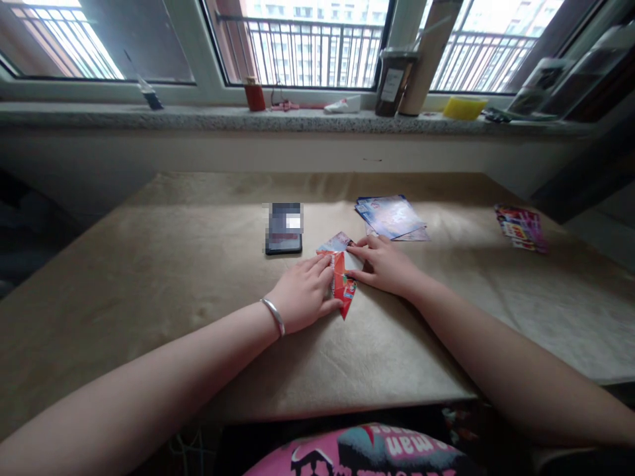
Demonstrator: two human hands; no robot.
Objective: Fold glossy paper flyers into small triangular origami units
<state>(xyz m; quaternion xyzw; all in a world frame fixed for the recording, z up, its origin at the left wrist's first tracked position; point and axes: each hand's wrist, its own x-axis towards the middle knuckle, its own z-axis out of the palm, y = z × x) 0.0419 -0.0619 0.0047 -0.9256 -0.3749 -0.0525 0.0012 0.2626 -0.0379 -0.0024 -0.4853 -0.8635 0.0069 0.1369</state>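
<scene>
Your left hand (301,295) lies flat, your right hand (389,264) half-curled (pinching or not, I cannot tell), both touching the folded paper (342,283) between them, long axis toward the table's (397,357) near edge

Beyond the right hand (384,266), daylight enters through windows (312,49) over a speckled stone sill (198,119) and pale wall (248,152); beneath it spreads a tan table (149,277).

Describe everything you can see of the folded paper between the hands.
The folded paper looks thin and glossy, mostly red-orange with small colourful printing and creases. It lies on the table, narrowing to a point toward the person. The left hand rests on its left side; the right hand touches its right.
</scene>
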